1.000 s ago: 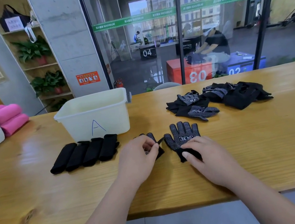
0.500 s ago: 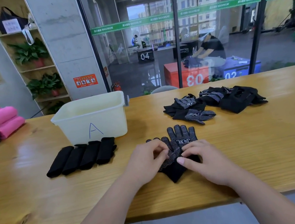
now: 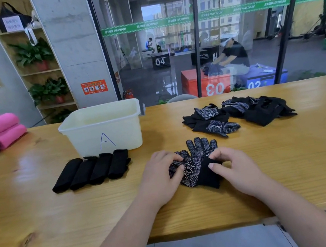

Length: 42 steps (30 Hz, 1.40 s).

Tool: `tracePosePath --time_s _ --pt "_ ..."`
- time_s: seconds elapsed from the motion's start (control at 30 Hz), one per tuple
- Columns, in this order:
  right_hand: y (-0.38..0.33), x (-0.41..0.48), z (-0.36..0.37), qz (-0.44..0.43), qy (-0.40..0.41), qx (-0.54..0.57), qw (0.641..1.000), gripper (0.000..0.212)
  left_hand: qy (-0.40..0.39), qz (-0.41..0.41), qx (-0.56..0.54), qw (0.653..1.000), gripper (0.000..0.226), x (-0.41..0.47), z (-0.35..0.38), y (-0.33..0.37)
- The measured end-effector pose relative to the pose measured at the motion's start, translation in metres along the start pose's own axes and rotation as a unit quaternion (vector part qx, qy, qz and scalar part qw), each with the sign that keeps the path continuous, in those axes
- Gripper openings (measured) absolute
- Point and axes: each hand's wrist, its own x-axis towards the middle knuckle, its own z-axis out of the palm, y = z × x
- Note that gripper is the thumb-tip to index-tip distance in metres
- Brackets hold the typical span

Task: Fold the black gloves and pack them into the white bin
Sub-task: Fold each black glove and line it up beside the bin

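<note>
While your left hand (image 3: pixel 161 176) pinches the pair of gloves (image 3: pixel 194 166) and your right hand (image 3: pixel 235 167) pinches its black cuff (image 3: pixel 207 174), the pair lies on the table (image 3: pixel 288 158) in front of the white bin (image 3: pixel 88 138), toward its right. Your left hand covers some glove fingers. Four folded gloves (image 3: pixel 91 171) lie just before the bin, whose floor is hidden.

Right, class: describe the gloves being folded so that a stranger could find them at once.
Start at the long wooden table. Near its front edge, right of the white bin marked A, lie dotted black gloves. Unlike the four plain folded rolls to their left and the loose pile behind, only these are held by the left hand and right hand.
</note>
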Motion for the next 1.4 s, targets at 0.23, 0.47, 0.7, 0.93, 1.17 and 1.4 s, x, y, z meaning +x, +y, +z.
tracePosePath --time_s 0.23,0.47,0.7,0.93,1.17,1.4 --pt "-0.048 0.042 -0.039 -0.011 -0.041 -0.045 0.998 0.022 -0.043 0.004 0.048 0.998 0.047 0.0 0.003 0.001" --pt "-0.094 0.061 -0.081 -0.037 -0.013 0.02 0.999 0.035 -0.082 0.008 0.075 0.994 0.066 0.0 0.004 0.003" --pt "-0.111 0.065 -0.101 -0.075 -0.018 0.114 0.99 0.036 -0.148 -0.006 0.105 0.983 0.067 0.0 0.009 0.004" --pt "-0.091 0.092 -0.093 -0.072 0.034 0.004 0.997 0.028 -0.159 -0.018 0.124 0.979 0.067 0.001 0.007 0.005" --pt "-0.083 0.082 -0.069 -0.151 0.106 -0.011 0.983 0.026 -0.155 -0.025 0.117 0.981 0.073 0.001 0.008 0.003" --pt "0.008 0.029 0.002 -0.121 -0.061 -0.273 0.952 0.023 -0.173 -0.031 0.132 0.975 0.07 0.003 0.006 0.006"
